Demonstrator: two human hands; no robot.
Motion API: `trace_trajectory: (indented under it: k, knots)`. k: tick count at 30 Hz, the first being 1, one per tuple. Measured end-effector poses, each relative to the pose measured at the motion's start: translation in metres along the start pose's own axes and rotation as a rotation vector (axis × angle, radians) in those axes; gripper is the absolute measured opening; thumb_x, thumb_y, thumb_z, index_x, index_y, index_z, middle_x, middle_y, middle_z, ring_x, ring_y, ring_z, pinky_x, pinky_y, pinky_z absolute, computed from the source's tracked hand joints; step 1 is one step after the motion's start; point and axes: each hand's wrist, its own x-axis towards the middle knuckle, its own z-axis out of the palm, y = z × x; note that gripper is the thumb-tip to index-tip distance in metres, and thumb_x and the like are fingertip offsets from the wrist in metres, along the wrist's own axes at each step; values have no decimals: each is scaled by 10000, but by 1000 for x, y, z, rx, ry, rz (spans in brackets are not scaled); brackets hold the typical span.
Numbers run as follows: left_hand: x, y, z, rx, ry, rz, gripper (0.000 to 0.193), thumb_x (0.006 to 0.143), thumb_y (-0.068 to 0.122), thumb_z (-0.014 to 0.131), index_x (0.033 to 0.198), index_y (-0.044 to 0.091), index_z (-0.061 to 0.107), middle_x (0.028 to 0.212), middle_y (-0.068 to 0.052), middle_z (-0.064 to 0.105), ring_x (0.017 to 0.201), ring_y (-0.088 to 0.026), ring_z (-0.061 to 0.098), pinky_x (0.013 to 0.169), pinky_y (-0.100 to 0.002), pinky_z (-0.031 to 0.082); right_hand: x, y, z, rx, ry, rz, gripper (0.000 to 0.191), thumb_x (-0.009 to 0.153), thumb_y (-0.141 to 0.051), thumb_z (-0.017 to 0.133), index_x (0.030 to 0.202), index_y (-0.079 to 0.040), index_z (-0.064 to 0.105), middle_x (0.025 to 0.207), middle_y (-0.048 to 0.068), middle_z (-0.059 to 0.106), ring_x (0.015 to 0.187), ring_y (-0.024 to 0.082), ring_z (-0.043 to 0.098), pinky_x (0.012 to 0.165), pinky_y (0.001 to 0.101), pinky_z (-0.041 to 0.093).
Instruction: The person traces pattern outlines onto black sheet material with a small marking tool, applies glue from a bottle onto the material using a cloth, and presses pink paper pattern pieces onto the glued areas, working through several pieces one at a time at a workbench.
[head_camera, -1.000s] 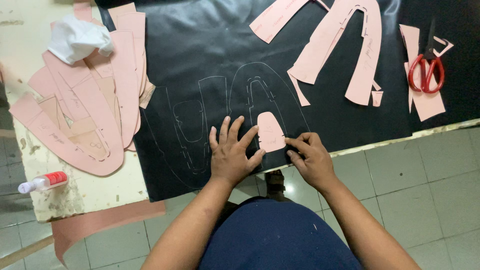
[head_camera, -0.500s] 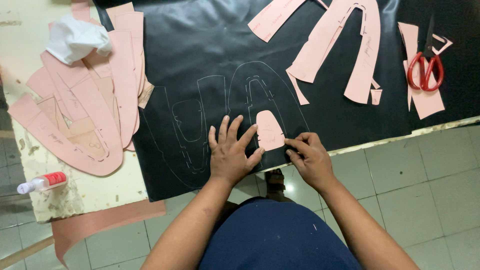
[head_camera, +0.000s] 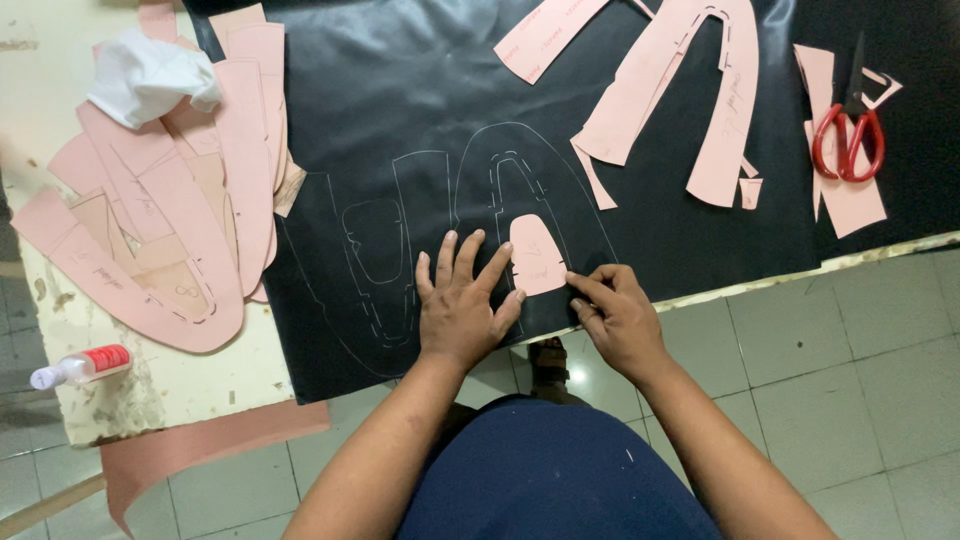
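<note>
I am pressing my left hand (head_camera: 462, 305), fingers spread flat, on the small rounded pink paper pattern piece (head_camera: 537, 256) lying on the black leather sheet (head_camera: 400, 100) near the tabletop's (head_camera: 160, 385) 6 o'clock edge, while my right hand (head_camera: 618, 315) is pinching at its 4 o'clock side, what it grips hidden, with red-handled scissors (head_camera: 848, 135) at 2 o'clock.

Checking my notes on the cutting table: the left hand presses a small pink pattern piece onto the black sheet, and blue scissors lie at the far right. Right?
Not quite: the scissors are red, as the head view shows. The rest holds: left hand, pattern piece, black sheet.
</note>
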Motion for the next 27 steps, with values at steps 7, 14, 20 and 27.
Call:
trace_trajectory:
  k: [7,14,20,27]
  knots:
    - [1,0,-2,-37,-15,-12,594,882,554,635,1422,311,582,1548,-78,380,1508,-334,227,1206,-620,92,5,-5,-2,-33,-10,15,449,871,-230,751,1310,-162,682,1101,97,574,906,235,630,773,372,540]
    - [-1,-3,-5,-65,3,21,558,850,535,684,1369,337,635,1549,-87,388,1503,-349,232,1203,-621,95,9,-8,-4,-43,-57,59,433,863,-262,758,1286,-195,690,1115,92,563,881,232,632,768,374,543]
    - [-4,-5,-7,-84,14,51,510,819,523,719,1292,334,698,1548,-82,399,1500,-358,234,1199,-631,87,7,-6,-2,-27,-48,51,419,851,-250,766,1260,-190,698,1106,86,560,882,225,628,760,366,544]
    - [-2,-4,-6,-113,21,21,480,825,517,734,1269,338,706,1542,-70,417,1512,-334,242,1215,-625,83,7,-11,-4,-22,-43,52,425,861,-270,759,1270,-178,690,1103,82,562,882,222,632,774,356,543]
